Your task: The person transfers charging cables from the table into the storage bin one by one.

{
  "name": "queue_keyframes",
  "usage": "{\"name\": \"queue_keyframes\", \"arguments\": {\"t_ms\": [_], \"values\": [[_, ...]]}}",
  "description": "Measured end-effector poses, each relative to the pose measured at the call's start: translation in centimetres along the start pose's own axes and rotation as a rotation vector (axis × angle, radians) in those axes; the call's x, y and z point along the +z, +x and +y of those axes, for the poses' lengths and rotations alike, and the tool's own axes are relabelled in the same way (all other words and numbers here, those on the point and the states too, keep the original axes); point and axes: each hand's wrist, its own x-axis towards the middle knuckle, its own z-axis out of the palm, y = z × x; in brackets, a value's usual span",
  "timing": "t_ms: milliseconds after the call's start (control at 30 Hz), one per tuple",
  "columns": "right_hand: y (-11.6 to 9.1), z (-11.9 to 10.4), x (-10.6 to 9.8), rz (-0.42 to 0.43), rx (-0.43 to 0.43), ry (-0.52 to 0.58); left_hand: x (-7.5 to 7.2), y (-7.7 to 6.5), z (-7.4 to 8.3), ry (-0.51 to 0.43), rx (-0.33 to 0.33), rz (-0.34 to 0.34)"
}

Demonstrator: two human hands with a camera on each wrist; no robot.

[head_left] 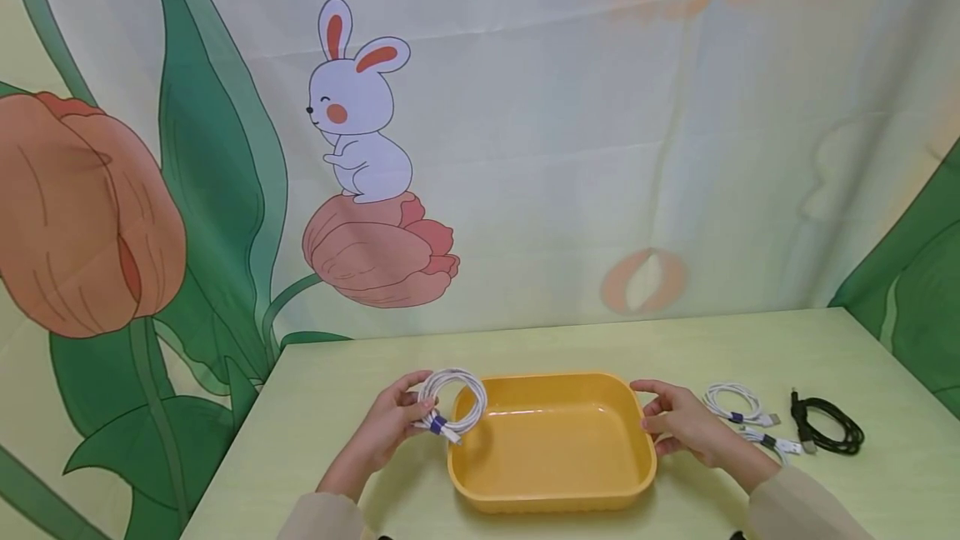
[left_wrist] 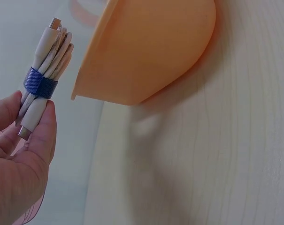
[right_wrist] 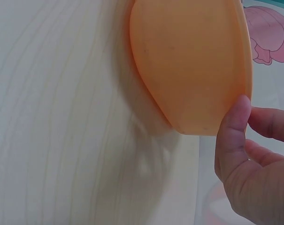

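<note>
Your left hand (head_left: 390, 423), fingers (left_wrist: 47, 131) pinching a coiled white cable (left_wrist: 50, 65) by the left rim of a yellow tray (head_left: 555, 448), your right hand (head_left: 686, 423) at its right rim, fingers bent, cannot tell if gripping, black cable (head_left: 847, 444) farther right on the surface (head_left: 322, 398)

From above left hand (head_left: 388, 425) and right hand (head_left: 690, 425), head view faces forward-down; both wrist views, nearer, share the tray (head_left: 558, 452).

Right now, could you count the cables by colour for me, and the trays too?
White cables: 3 (one in the left hand, two lying on the table)
Black cable: 1
Yellow tray: 1
Total: 5
</note>
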Motion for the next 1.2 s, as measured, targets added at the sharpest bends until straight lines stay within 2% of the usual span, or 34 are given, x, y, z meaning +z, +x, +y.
{"name": "queue_keyframes", "arguments": {"t_ms": [300,833,933,1100,1200], "values": [[0.0,0.0,0.0,-0.005,-0.002,0.003,0.6,0.3,-0.1,0.022,-0.012,-0.02],[0.0,0.0,-0.1,-0.017,-0.009,0.007,1.7,0.8,-0.2,0.072,-0.04,0.01],[0.1,0.0,-0.1,-0.021,-0.012,0.008,1.7,1.0,-0.3,0.078,-0.029,-0.003],[0.1,0.1,-0.1,-0.025,-0.015,0.008,1.9,0.8,-0.1,0.069,0.032,-0.065],[0.1,0.1,-0.1,-0.024,-0.015,0.009,2.1,0.8,0.1,0.074,0.037,-0.081]]}}
